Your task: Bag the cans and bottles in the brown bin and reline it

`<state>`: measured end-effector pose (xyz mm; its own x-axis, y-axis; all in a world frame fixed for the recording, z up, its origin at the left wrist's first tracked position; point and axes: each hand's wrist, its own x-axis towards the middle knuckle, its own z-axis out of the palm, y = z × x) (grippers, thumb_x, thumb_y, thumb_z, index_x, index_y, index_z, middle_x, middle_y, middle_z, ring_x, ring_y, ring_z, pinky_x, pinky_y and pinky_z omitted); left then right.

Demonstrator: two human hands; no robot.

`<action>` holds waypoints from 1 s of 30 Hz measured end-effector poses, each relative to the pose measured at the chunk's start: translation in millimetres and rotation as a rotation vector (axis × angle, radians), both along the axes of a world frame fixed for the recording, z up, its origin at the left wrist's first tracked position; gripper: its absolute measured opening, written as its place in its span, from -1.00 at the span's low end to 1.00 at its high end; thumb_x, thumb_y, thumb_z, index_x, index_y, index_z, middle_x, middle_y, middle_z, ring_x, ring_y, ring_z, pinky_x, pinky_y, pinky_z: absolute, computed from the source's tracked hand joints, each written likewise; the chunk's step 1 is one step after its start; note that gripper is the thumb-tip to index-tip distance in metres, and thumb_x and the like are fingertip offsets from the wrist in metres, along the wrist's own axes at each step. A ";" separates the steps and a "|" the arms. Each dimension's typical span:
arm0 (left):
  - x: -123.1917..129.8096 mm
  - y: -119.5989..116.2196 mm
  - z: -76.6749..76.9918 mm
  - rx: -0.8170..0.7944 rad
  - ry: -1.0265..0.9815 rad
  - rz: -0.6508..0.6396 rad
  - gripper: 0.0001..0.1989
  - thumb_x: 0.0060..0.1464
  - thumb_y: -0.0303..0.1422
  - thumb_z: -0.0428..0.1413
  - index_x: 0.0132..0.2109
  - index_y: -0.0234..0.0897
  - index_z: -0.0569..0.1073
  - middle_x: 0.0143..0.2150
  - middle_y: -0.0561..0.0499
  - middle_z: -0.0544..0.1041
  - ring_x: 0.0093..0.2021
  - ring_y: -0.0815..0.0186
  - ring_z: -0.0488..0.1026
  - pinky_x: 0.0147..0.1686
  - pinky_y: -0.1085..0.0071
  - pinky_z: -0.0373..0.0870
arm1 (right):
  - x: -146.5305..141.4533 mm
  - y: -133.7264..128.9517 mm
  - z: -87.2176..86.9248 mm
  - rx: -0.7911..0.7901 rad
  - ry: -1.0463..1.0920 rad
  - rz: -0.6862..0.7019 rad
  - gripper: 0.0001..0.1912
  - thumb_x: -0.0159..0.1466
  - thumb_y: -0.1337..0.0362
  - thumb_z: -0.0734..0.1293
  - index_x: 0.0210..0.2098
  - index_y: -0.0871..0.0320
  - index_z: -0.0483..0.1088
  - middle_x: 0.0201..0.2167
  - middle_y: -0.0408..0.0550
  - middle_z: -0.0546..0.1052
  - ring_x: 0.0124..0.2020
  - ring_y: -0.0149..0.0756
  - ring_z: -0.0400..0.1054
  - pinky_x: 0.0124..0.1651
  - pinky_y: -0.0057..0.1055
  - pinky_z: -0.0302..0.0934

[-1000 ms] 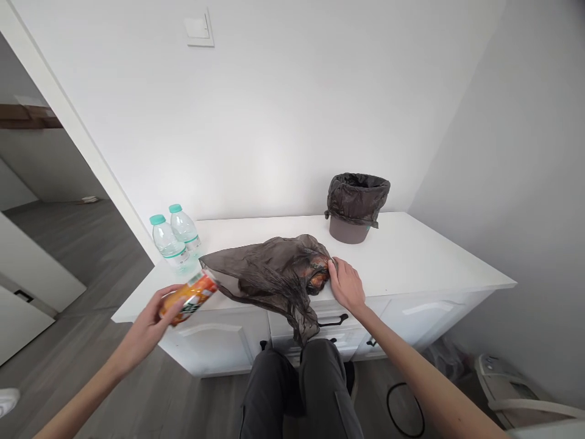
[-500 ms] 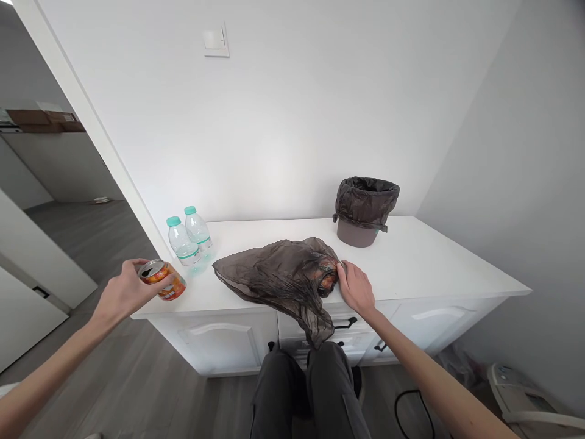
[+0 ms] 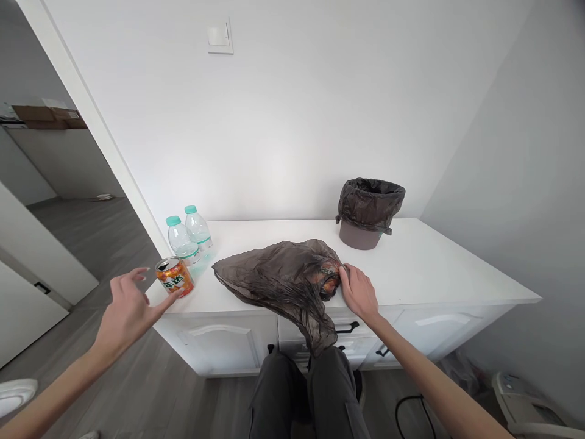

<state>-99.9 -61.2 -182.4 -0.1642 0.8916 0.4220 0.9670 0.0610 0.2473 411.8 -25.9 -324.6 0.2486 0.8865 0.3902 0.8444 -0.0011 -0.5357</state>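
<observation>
An orange can (image 3: 175,277) stands upright at the left front edge of the white cabinet top, its opening upward. My left hand (image 3: 130,305) is beside it with fingers spread, the thumb tip at the can's lower front and the other fingers apart from it. A dark, see-through plastic bag (image 3: 274,268) lies across the middle, with orange, printed contents showing at its right end. My right hand (image 3: 359,292) grips that end of the bag, fingers together. Two clear bottles with teal caps, one in front (image 3: 181,241) and one behind (image 3: 198,228), stand behind the can.
A brown bin (image 3: 359,236) lined with a dark bag stands at the back right of the cabinet top (image 3: 439,262). The wall is behind it. My knees are against the cabinet front. A black cable (image 3: 423,399) lies on the floor at the lower right.
My left hand has opened and its fingers have come off the can, which now stands slightly further right with its printed side showing. My right hand stays at the bag.
</observation>
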 end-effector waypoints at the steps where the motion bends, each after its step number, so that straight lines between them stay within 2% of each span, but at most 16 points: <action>1: 1.9 -9.1 -4.8 0.027 0.031 -0.031 -0.26 0.10 0.25 0.08 0.19 -0.18 0.21 0.26 -0.21 0.38 -0.09 0.08 0.51 -0.29 0.25 0.50 | -0.2 -0.5 0.7 -0.002 -0.004 0.003 -0.35 0.52 -0.10 -0.08 0.24 0.17 0.33 0.19 0.17 0.50 0.23 0.01 0.33 0.26 -0.08 0.11; 2: 5.7 -17.1 -9.2 0.023 0.045 -0.104 -0.40 0.17 0.18 0.04 0.14 -0.14 0.26 0.20 -0.17 0.42 -0.11 0.09 0.51 -0.28 0.23 0.50 | -0.4 -1.1 1.6 -0.004 -0.005 0.008 -0.36 0.52 -0.10 -0.08 0.23 0.16 0.34 0.19 0.17 0.50 0.22 0.00 0.33 0.27 -0.09 0.11; 4: 21.1 -27.8 -16.1 -0.054 0.035 -0.349 -0.62 0.29 0.05 -0.01 0.03 -0.08 0.38 0.07 -0.08 0.51 -0.10 0.10 0.52 -0.11 0.19 0.52 | -0.7 -2.5 3.5 -0.005 0.002 0.014 -0.36 0.52 -0.10 -0.08 0.23 0.15 0.34 0.20 0.15 0.50 0.21 -0.01 0.33 0.27 -0.10 0.11; 6: 47.3 -29.9 -21.3 -0.140 0.011 -0.625 -0.71 0.34 -0.07 -0.02 0.01 -0.05 0.48 0.06 -0.06 0.55 0.05 0.09 0.51 0.11 0.15 0.46 | -1.1 -3.6 5.3 -0.008 0.018 0.013 -0.36 0.52 -0.10 -0.08 0.23 0.16 0.34 0.20 0.15 0.50 0.22 -0.01 0.33 0.26 -0.11 0.12; 8: 81.4 -24.4 -26.2 -0.183 -0.012 -0.820 -0.69 0.37 -0.17 -0.03 0.12 -0.04 0.50 0.18 -0.08 0.53 0.21 0.07 0.44 0.25 0.13 0.37 | -1.2 -4.0 6.6 -0.012 0.027 0.007 -0.35 0.52 -0.11 -0.08 0.23 0.17 0.34 0.20 0.15 0.50 0.22 0.00 0.33 0.26 -0.11 0.12; 10: 117.2 -13.6 -31.8 -0.209 -0.015 -0.954 -0.62 0.41 -0.28 -0.08 0.25 -0.06 0.45 0.29 -0.09 0.47 0.31 0.10 0.38 0.31 0.13 0.32 | -1.0 -3.8 7.5 -0.015 0.029 0.002 -0.34 0.52 -0.11 -0.08 0.24 0.18 0.34 0.19 0.15 0.51 0.22 0.01 0.34 0.26 -0.10 0.12; 13: 162.0 8.4 -41.7 -0.230 0.046 -1.091 -0.58 0.40 -0.38 -0.12 0.28 -0.13 0.43 0.28 -0.14 0.48 0.28 0.10 0.41 0.28 0.12 0.37 | -0.2 -3.1 8.4 -0.004 0.022 -0.004 -0.34 0.53 -0.10 -0.08 0.24 0.20 0.34 0.18 0.18 0.51 0.21 0.02 0.34 0.25 -0.10 0.13; 15: 183.7 23.9 -47.7 -0.241 0.079 -1.128 -0.58 0.39 -0.41 -0.13 0.25 -0.18 0.45 0.23 -0.17 0.52 0.22 0.07 0.46 0.23 0.11 0.41 | 0.4 -2.7 9.3 0.012 0.010 -0.008 -0.35 0.53 -0.09 -0.08 0.23 0.21 0.34 0.17 0.19 0.52 0.20 0.01 0.35 0.25 -0.10 0.13; 17: 201.4 37.8 -51.6 -0.234 0.088 -1.107 -0.60 0.38 -0.41 -0.15 0.18 -0.23 0.48 0.16 -0.20 0.55 0.17 0.04 0.49 0.18 0.08 0.43 | 1.1 -2.5 10.9 0.025 -0.006 -0.012 -0.36 0.53 -0.07 -0.08 0.22 0.21 0.34 0.16 0.19 0.52 0.19 0.01 0.35 0.25 -0.11 0.13; 22: 244.7 61.1 -51.5 -0.209 0.036 -0.907 -0.67 0.36 -0.41 -0.20 -0.07 -0.28 0.47 -0.10 -0.23 0.57 -0.05 0.03 0.53 0.03 0.10 0.45 | 2.4 -2.5 15.2 0.031 -0.008 -0.008 -0.40 0.54 -0.05 -0.06 0.21 0.19 0.35 0.16 0.17 0.53 0.17 0.01 0.37 0.24 -0.11 0.13; 27: 276.4 75.3 -52.0 -0.242 0.021 -0.846 -0.74 0.19 -0.54 -0.09 -0.17 -0.28 0.48 -0.15 -0.25 0.59 -0.04 0.00 0.57 -0.03 0.18 0.44 | 4.0 -1.0 16.2 0.039 0.020 0.011 -0.42 0.53 -0.05 -0.02 0.23 0.18 0.34 0.19 0.16 0.51 0.21 0.01 0.34 0.27 -0.10 0.11; 30: 283.1 82.7 -56.5 -0.259 0.000 -0.815 -0.78 0.15 -0.51 -0.03 -0.18 -0.27 0.50 -0.19 -0.24 0.61 -0.05 -0.04 0.59 -0.07 0.19 0.44 | 5.3 0.7 15.7 0.038 0.020 0.015 -0.42 0.53 -0.05 -0.01 0.22 0.20 0.35 0.20 0.16 0.50 0.21 0.02 0.33 0.28 -0.09 0.10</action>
<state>183.1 21.4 -238.9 0.5703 0.7995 0.1885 0.7336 -0.5990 0.3211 417.1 -25.2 -308.9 0.2435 0.8749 0.4186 0.8333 0.0321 -0.5518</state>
